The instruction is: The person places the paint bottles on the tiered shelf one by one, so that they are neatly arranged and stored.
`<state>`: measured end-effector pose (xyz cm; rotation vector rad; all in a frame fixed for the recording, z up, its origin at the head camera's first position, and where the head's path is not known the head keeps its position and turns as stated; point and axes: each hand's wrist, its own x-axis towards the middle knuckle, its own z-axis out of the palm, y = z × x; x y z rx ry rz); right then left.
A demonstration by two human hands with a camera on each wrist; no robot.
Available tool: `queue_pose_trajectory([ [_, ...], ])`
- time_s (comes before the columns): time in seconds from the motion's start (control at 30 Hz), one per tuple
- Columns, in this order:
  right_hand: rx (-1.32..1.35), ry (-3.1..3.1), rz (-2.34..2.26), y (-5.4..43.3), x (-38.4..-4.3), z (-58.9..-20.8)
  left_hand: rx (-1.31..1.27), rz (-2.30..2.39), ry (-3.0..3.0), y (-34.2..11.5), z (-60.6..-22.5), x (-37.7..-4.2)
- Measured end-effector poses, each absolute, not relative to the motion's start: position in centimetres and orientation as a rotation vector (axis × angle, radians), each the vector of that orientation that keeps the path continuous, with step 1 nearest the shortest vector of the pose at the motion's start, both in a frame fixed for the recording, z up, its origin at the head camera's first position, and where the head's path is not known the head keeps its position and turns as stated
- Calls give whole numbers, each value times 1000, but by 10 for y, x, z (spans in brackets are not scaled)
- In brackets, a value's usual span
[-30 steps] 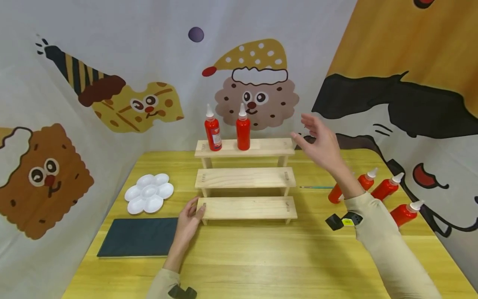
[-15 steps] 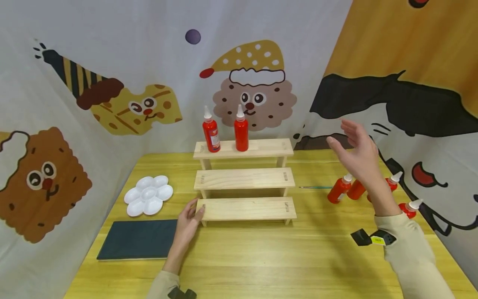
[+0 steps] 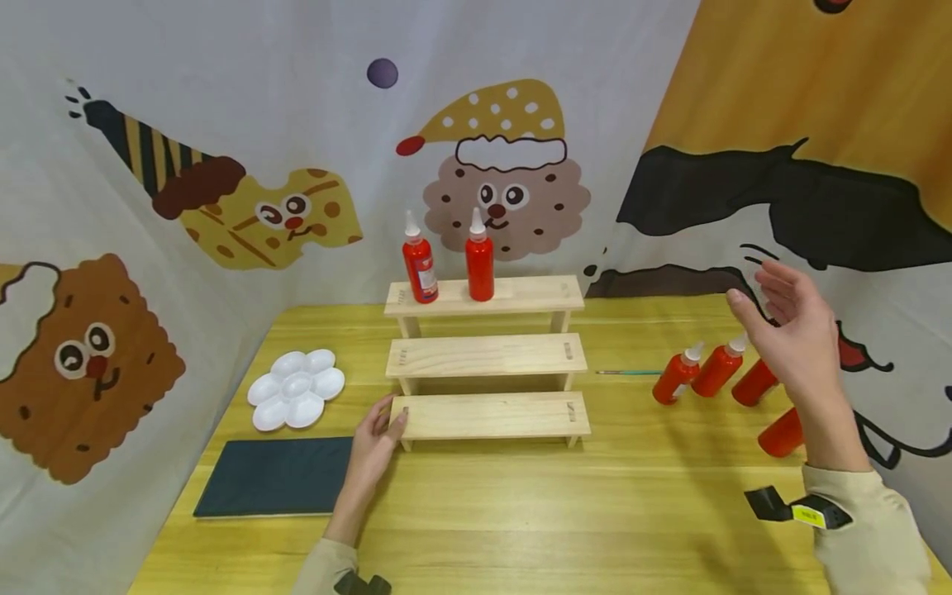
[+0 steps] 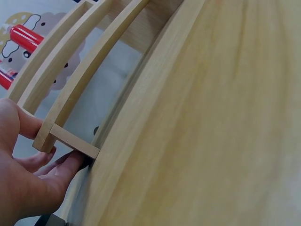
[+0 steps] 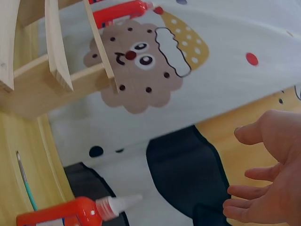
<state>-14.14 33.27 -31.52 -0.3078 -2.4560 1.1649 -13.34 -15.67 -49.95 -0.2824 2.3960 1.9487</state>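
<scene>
A three-step wooden shelf (image 3: 487, 355) stands mid-table. My left hand (image 3: 374, 450) holds the left end of its lowest step, thumb on top of the board. The left wrist view shows the fingers around that end by the leg (image 4: 75, 141). On the top step stand two red squeeze bottles with white nozzles, a labelled one (image 3: 422, 268) and a second one (image 3: 480, 266). My right hand (image 3: 799, 339) hovers over the table's right side, fingers spread and holding nothing. Below and beside it are several more red bottles (image 3: 675, 378), the rightmost (image 3: 781, 434) partly hidden by the hand and wrist.
A white flower-shaped paint palette (image 3: 296, 388) lies at the left, behind a dark rectangular board (image 3: 275, 477). A thin teal-handled brush (image 3: 632, 373) rests between the shelf and the right-hand bottles. A printed cloth (image 3: 297, 99) hangs behind the table.
My right hand has moved right and downward, from beside the shelf's top step to over the right-hand bottles. The left hand has stayed on the lowest step.
</scene>
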Motion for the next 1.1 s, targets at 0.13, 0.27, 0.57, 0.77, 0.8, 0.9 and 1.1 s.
queue_pose_trajectory([
  [0.13, -402, -2441, 1195, 344, -134, -318, -282, 1956, 2392, -157, -500, -134],
  [0.27, -484, -2405, 1237, 354, -127, -323, -279, 1965, 2386, -157, -500, -133],
  [0.57, -609, -2408, 1227, 375, -112, -347, -289, 1966, 2380, -158, -500, -133],
  [0.77, -674, -2415, 1253, 384, -106, -361, -289, 1969, 2383, -157, -500, -132],
  [0.8, -678, -2418, 1250, 385, -105, -364, -288, 1971, 2382, -157, -500, -132],
  [0.9, -695, -2416, 1244, 388, -101, -373, -284, 1977, 2375, -157, -500, -132],
  [1.1, -803, -2412, 1228, 395, -94, -390, -277, 1984, 2372, -157, -500, -133],
])
